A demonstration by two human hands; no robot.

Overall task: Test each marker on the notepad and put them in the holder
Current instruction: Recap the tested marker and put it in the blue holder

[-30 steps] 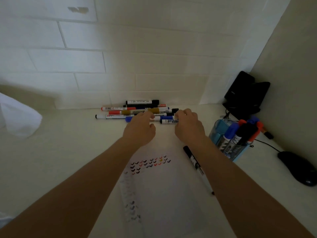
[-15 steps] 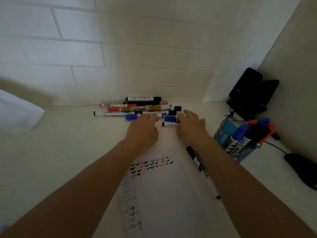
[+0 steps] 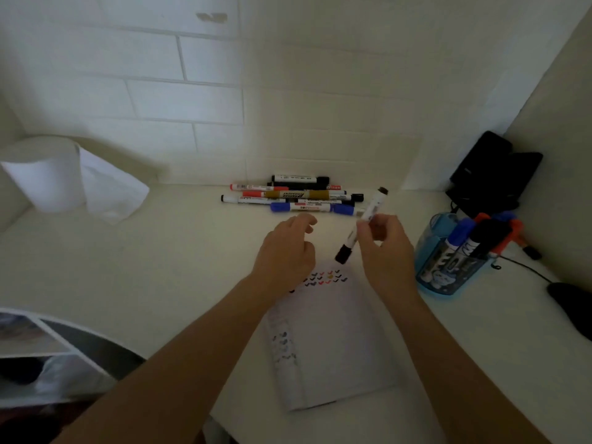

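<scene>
The left hand hangs loose and holds nothing, close to the black cap, likely ready to pull it off. The notepad lies near, under both hands. The right hand pinches one marker, cap tipped down. The holder waits at the right.

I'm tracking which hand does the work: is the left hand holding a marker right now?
No, the left hand is empty with relaxed fingers; only the right hand grips a marker.
</scene>
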